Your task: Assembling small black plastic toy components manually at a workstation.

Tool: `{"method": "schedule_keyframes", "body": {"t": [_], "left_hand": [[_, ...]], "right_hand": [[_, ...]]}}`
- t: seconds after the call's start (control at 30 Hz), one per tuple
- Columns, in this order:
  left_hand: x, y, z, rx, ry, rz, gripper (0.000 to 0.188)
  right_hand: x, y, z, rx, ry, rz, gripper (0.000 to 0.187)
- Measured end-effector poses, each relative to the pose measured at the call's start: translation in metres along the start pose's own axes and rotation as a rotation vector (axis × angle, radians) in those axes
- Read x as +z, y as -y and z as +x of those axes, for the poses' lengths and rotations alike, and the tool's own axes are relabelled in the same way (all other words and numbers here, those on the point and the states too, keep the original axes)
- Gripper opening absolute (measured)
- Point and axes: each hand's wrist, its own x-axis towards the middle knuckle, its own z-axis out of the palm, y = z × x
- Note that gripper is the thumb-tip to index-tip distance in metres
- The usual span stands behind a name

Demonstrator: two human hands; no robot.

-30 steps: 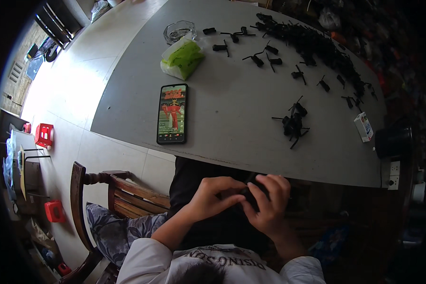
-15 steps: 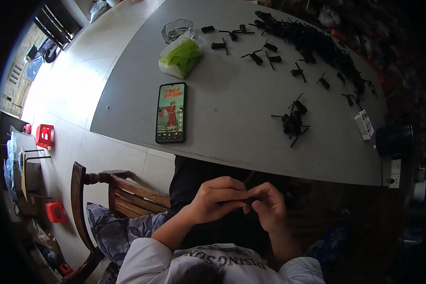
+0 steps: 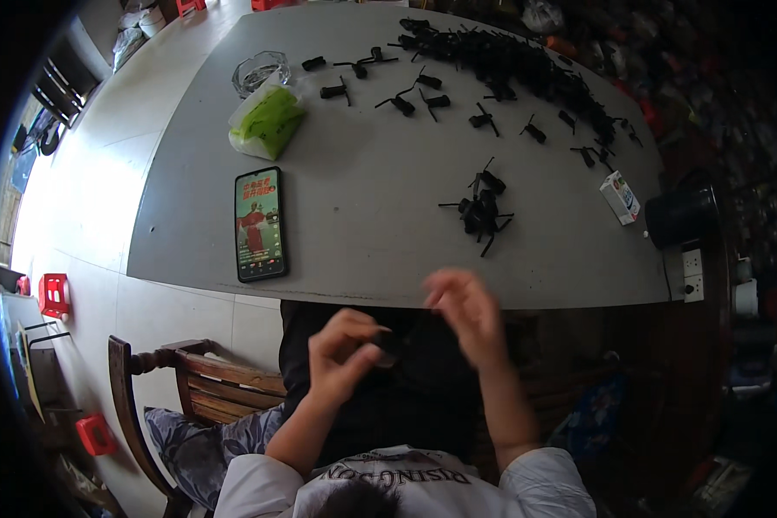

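My left hand [image 3: 338, 352] is over my lap, its thumb and fingers closed on a small black piece [image 3: 388, 344]; its exact kind is lost against the dark trousers. My right hand [image 3: 468, 312] is at the table's near edge, somewhat blurred, fingers loosely apart with nothing visible in them. Beyond it on the grey table [image 3: 363, 250] lies a small cluster of black parts [image 3: 480, 211], stubby cylinders with thin prongs. Several similar single parts [image 3: 402, 105] are scattered farther back, before a long heap of them [image 3: 509, 60].
A lit phone [image 3: 260, 226] lies at the left of the table, near a green and white plastic bag [image 3: 268, 123] and a glass ashtray [image 3: 259, 72]. To the right are a small white carton [image 3: 620, 198], a dark cylindrical container [image 3: 682, 217] and a socket strip [image 3: 692, 274]. A wooden chair [image 3: 224, 380] stands left.
My hands, together before, have parted. The right moved up toward the table's edge; the left moved slightly left with the black piece. The view has shifted, so the table things appear farther left.
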Motion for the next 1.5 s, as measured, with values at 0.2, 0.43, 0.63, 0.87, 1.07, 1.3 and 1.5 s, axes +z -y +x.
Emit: {"method": "schedule_keyframes", "body": {"t": [0.2, 0.43, 0.63, 0.87, 1.07, 1.3, 1.5], "left_hand": [[-0.012, 0.008, 0.004, -0.335, -0.116, -0.614, 0.021], [-0.005, 0.011, 0.013, -0.504, -0.065, -0.218, 0.018], [0.016, 0.013, 0.032, -0.295, 0.050, 0.044, 0.033], [0.001, -0.002, 0.032, 0.048, 0.316, 0.237, 0.030], [0.012, -0.015, 0.026, 0.205, 0.318, 0.514, 0.035], [0.015, -0.017, 0.021, 0.244, 0.414, 0.756, 0.038], [0.008, -0.002, 0.029, 0.331, 0.482, 0.375, 0.038]], "right_hand": [[-0.045, -0.023, 0.072, -0.359, -0.580, -0.908, 0.020], [-0.021, -0.017, 0.055, -0.328, -0.473, -0.596, 0.010], [0.014, -0.004, -0.005, -0.057, -0.072, -0.254, 0.016], [0.008, 0.014, -0.014, 0.289, 0.302, 0.496, 0.023], [0.017, 0.010, -0.028, 0.270, 0.174, 0.345, 0.022], [0.020, -0.006, -0.037, 0.269, 0.047, 0.625, 0.014], [0.014, 0.005, -0.033, 0.501, 0.278, 0.712, 0.020]]}}
